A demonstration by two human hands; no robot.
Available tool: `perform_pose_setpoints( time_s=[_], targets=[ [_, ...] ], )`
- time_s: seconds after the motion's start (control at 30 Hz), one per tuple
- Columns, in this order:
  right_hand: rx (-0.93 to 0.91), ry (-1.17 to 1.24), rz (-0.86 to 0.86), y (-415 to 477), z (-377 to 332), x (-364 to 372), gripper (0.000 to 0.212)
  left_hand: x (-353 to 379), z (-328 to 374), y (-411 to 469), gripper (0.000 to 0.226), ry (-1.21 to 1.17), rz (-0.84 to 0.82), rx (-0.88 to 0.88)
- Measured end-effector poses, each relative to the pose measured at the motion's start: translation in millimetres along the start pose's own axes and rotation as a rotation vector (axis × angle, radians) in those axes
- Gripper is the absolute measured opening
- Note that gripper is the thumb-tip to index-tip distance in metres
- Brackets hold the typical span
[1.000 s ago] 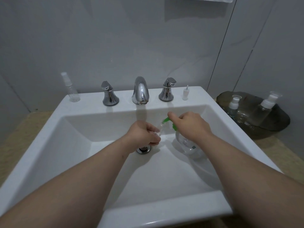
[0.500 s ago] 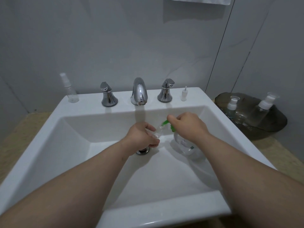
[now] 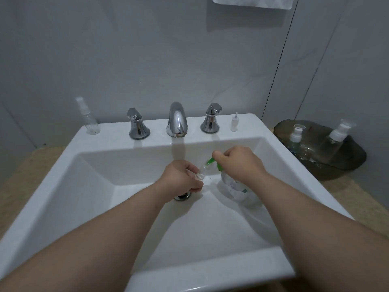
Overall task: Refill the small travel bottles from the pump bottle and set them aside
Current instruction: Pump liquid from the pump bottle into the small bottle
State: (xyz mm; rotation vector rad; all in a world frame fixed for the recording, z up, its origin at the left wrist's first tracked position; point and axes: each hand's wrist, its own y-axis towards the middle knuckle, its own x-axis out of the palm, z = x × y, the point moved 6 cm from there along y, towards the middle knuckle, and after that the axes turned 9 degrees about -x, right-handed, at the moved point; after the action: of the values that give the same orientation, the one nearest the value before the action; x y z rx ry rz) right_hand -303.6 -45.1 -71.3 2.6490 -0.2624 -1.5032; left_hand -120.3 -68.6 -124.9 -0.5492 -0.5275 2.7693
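Holding almost the same pose through the last second in the head view, the left hand (image 3: 183, 178) grips the small bottle (image 3: 199, 171) tilted above the drain (image 3: 182, 196), its mouth up against the green nozzle (image 3: 210, 160). The right hand (image 3: 237, 163) is curled over the head of the pump bottle (image 3: 239, 187), which stands in the sink (image 3: 88, 186) basin just right of the drain. Only the framing has drifted a little; neither hand has left its bottle. That suggests this fill is under way, not finished; the level inside cannot be read. On the sink's back rim stand the faucet (image 3: 176, 121), the handles (image 3: 137, 125), a spray bottle (image 3: 88, 120) at the left corner and a small white cap (image 3: 234, 123) at the right, probably this bottle's top. On the beige surface (image 3: 357, 199) to the right, a dark tray (image 3: 353, 163) holds two capped bottles (image 3: 294, 137), likely those set aside. A grey wall (image 3: 147, 49) stands behind, and a towel (image 3: 252, 2) edge hangs at the top.
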Motion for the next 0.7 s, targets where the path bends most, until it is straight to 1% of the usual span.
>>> perform_pose_setpoints(
  time_s=[0.07, 0.3, 0.7],
  targets=[
    [0.005, -0.013, 0.002, -1.1, 0.5, -0.9, 0.054, 0.0, 0.1, 1.4, 0.031, 0.000, 0.002, 0.006],
    [-0.022, -0.037, 0.016, -2.6, 2.3, -1.0, 0.081, 0.2, -3.7, 9.7, 0.025, -0.031, 0.000, 0.016],
    [0.022, -0.010, 0.002, -1.7, 4.5, -1.1, 0.076, 0.3, -1.9, 12.1, 0.023, -0.014, 0.003, 0.042]
  ],
)
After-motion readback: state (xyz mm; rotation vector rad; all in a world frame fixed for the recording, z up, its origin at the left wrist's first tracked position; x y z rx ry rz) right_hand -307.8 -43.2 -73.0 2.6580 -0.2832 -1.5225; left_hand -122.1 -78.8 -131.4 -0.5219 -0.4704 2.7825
